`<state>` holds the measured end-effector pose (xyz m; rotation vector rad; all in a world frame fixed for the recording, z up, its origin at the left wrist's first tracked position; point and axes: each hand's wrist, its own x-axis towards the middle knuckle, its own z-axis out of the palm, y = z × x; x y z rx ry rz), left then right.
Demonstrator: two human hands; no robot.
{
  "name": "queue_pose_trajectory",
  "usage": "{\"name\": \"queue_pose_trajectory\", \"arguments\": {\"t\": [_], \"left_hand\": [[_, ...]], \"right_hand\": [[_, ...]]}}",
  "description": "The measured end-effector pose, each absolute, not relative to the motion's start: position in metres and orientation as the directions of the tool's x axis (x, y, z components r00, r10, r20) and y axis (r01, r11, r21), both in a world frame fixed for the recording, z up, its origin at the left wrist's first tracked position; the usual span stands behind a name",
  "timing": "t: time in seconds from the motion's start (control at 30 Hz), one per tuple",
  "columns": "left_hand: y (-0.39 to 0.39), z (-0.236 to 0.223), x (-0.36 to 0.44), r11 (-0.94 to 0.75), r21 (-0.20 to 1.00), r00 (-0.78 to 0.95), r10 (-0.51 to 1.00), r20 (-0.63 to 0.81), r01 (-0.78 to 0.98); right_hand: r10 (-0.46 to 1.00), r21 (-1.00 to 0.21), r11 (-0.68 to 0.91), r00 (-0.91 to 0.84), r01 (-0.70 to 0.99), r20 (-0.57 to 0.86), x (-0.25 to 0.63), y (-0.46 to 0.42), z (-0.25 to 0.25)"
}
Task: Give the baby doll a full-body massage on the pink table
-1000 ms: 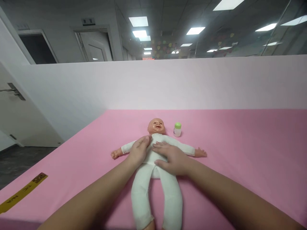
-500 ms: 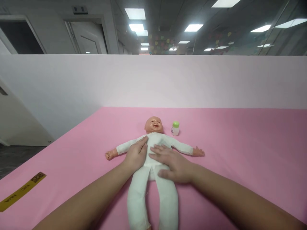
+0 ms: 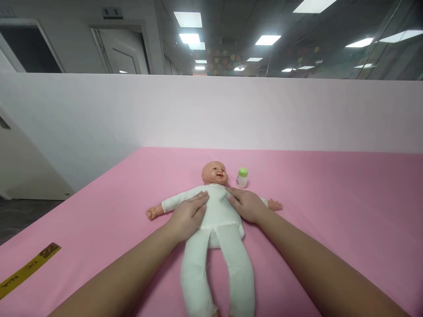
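A baby doll (image 3: 220, 207) with a bald plastic head and a white cloth body lies on its back, arms spread and legs toward me. My left hand (image 3: 190, 215) rests along the left side of its chest, fingers stretched out flat on the cloth. On the other side of the chest, my right hand (image 3: 246, 204) lies over the doll's upper arm and torso edge, its fingers extended and the far arm partly hidden beneath it. A small clear bottle with a green cap (image 3: 242, 178) stands just right of the doll's head.
The doll lies on a pink table surface (image 3: 330, 198). A yellow strip with printed marks (image 3: 29, 268) is stuck at the left front. A white wall panel (image 3: 211, 112) rises behind, with glass above it, and a door stands at the left.
My right hand has moved up from the doll's belly to the right side of its chest. The doll's head and legs have shifted slightly right. My left hand stays on the chest.
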<state>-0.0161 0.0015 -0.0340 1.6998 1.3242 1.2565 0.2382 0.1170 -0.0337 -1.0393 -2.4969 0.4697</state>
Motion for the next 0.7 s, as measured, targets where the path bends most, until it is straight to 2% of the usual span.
{"name": "queue_pose_trajectory", "arguments": {"t": [0.13, 0.23, 0.33, 0.47, 0.6, 0.7], "left_hand": [[-0.029, -0.012, -0.012, -0.456, 0.827, 0.335, 0.875, 0.349, 0.329], [-0.048, -0.002, -0.004, -0.439, 0.857, 0.467, 0.838, 0.283, 0.268], [-0.051, 0.001, 0.002, -0.397, 0.879, 0.452, 0.856, 0.252, 0.263], [-0.025, -0.003, 0.006, -0.426, 0.845, 0.442, 0.858, 0.263, 0.324], [0.014, -0.014, 0.005, -0.393, 0.847, 0.344, 0.899, 0.271, 0.358], [0.036, -0.023, 0.003, -0.427, 0.785, 0.322, 0.897, 0.303, 0.449]], "right_hand": [[0.731, -0.440, 0.667, -0.642, 0.601, 0.231, 0.238, 0.118, -0.033], [0.731, -0.437, 0.668, -0.639, 0.602, 0.239, 0.236, 0.118, -0.034], [0.729, -0.448, 0.670, -0.641, 0.592, 0.241, 0.236, 0.119, -0.034], [0.727, -0.468, 0.668, -0.639, 0.578, 0.249, 0.236, 0.117, -0.032], [0.727, -0.477, 0.665, -0.643, 0.574, 0.240, 0.235, 0.116, -0.030], [0.720, -0.472, 0.673, -0.651, 0.569, 0.242, 0.235, 0.116, -0.030]]}}
